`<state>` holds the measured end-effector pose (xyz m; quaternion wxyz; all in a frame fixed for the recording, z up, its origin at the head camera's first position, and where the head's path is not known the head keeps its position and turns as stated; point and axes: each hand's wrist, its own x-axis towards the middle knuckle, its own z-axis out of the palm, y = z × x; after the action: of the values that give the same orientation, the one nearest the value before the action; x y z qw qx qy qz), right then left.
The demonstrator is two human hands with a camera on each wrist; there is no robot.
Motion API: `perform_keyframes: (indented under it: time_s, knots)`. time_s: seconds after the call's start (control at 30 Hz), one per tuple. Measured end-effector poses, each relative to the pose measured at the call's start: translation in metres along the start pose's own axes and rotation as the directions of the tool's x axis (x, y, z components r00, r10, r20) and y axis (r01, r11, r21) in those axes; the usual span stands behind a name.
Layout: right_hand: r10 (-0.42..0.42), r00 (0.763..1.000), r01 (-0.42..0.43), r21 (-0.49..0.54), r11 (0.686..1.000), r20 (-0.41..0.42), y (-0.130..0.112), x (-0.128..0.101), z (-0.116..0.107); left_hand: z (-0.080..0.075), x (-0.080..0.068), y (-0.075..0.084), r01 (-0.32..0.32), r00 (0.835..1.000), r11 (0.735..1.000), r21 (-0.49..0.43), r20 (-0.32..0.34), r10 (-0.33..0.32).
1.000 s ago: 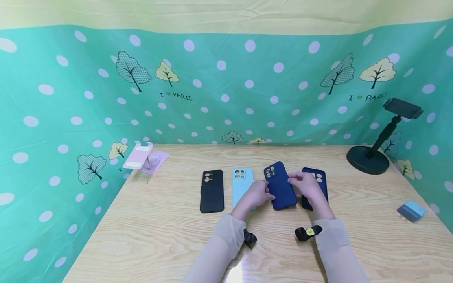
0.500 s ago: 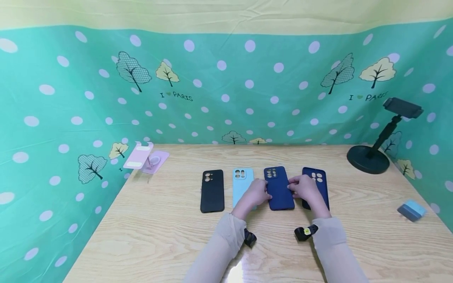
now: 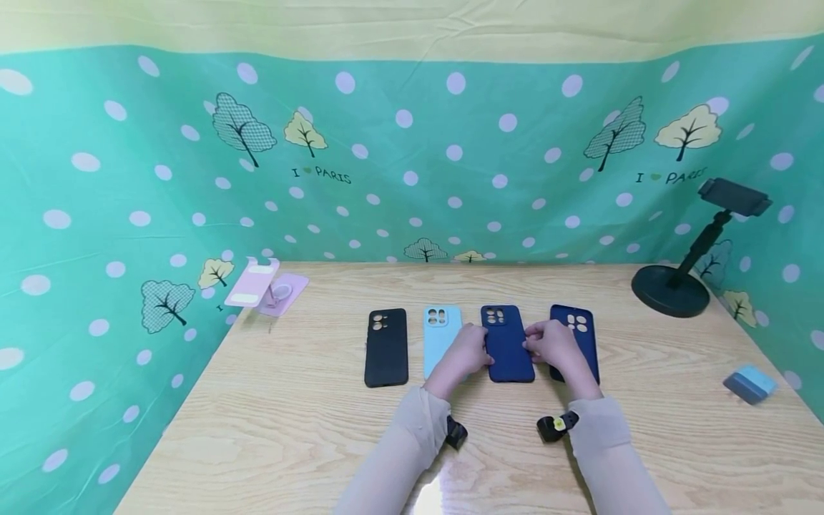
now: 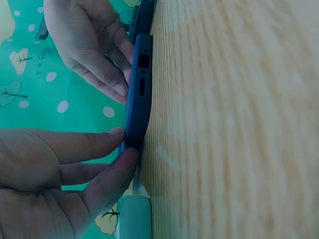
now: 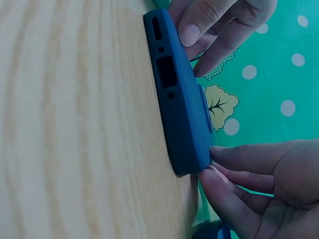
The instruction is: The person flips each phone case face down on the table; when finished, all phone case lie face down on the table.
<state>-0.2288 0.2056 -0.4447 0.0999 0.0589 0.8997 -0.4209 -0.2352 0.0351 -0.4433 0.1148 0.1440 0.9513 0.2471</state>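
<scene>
A dark blue phone case [image 3: 507,350] lies flat on the wooden table between both hands, back face up, camera cutouts at the far end. My left hand [image 3: 468,350] pinches its left edge with thumb and fingertips; my right hand [image 3: 551,343] pinches the right edge. The left wrist view shows the case's [image 4: 138,94] end with port cutouts, low on the table. In the right wrist view, thumb and fingers meet at the corner of the case [image 5: 182,99]. Left of it lies a light blue phone case [image 3: 440,340], partly behind my left hand.
A black phone case [image 3: 386,350] lies further left. Another navy case [image 3: 584,333] is partly under my right hand. A pink phone stand [image 3: 254,285] stands at the back left, a black phone stand [image 3: 671,289] at the back right. A small blue-grey block [image 3: 749,384] lies at the right.
The dark blue case was tilted and slightly raised; it has turned straight and come down flat, in line with the other cases. Both hands stayed at its edges.
</scene>
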Motion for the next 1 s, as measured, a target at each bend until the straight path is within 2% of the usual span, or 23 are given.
perform_keyframes:
  time_s: [0.27,0.47,0.63,0.73,1.0]
  knots:
    - [-0.025,1.0,0.025,0.034,0.999,0.005,0.003,-0.001,-0.003,-0.001,0.0,0.0,0.02,1.0,1.0,-0.014,-0.005,-0.02]
    - [-0.065,0.995,0.068,0.027,0.997,-0.076,0.01,-0.004,-0.02,-0.004,-0.005,0.008,-0.011,0.995,1.0,-0.005,-0.1,0.011]
    - [-0.051,0.989,0.054,0.019,0.998,-0.138,0.02,-0.007,-0.04,-0.006,-0.005,0.026,-0.063,0.985,0.997,0.046,-0.16,0.069]
    - [-0.034,0.986,0.035,0.002,0.999,-0.162,0.026,-0.007,-0.05,-0.002,0.0,0.036,-0.088,0.985,0.995,0.043,-0.148,0.094]
    - [-0.003,0.982,-0.007,-0.053,0.999,-0.188,0.04,-0.008,-0.07,0.016,0.017,0.059,-0.133,0.986,0.988,-0.078,-0.109,0.124]
